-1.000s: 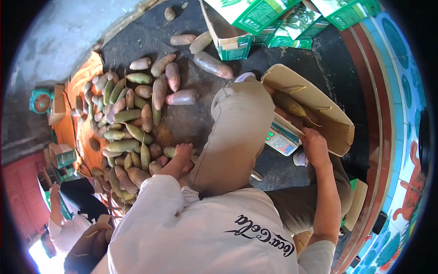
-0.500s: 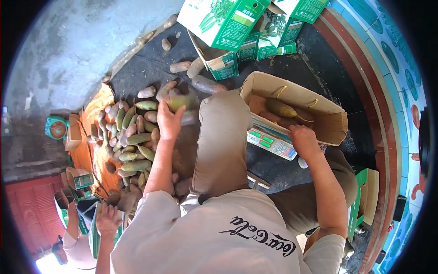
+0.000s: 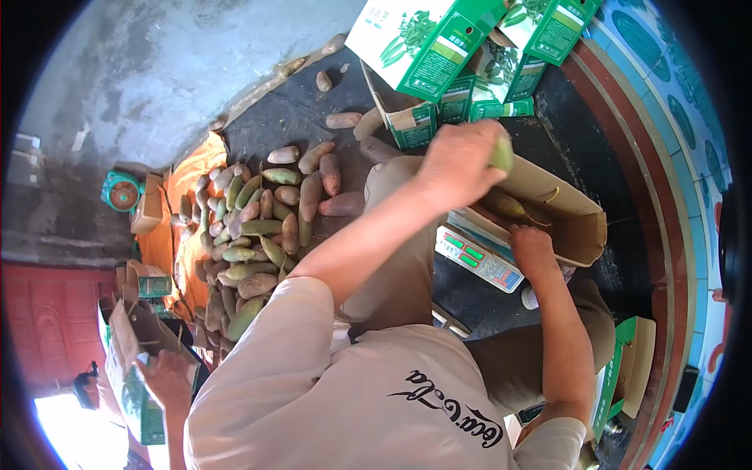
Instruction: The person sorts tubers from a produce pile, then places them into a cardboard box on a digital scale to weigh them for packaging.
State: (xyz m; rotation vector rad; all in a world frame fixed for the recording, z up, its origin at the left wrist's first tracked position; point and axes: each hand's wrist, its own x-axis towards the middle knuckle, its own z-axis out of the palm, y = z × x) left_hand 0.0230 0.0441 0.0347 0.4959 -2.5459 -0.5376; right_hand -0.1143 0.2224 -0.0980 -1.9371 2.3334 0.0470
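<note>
My left hand (image 3: 464, 160) is wrapped round a green radish (image 3: 501, 153), held above the far left end of an open cardboard carton (image 3: 576, 190). Fingers of my right hand (image 3: 534, 247) curl over the carton's near rim. Inside the carton a radish with a long stem end (image 3: 505, 205) lies beside yellow cord loops. The carton rests at a digital scale (image 3: 478, 257) with green lit displays. To the left spreads a pile of green and reddish-brown radishes (image 3: 254, 227).
Green and white printed cartons (image 3: 435, 47) stand at the far side. Several loose radishes (image 3: 343, 121) lie on the dark floor sheet. At lower left, another person's hand (image 3: 168, 380) is at a carton (image 3: 141, 345). An open box (image 3: 630, 368) sits at right.
My left hand has moved right with the green radish, from beside the pile to above the carton. My right hand stays at the carton's rim. The view has shifted slightly.
</note>
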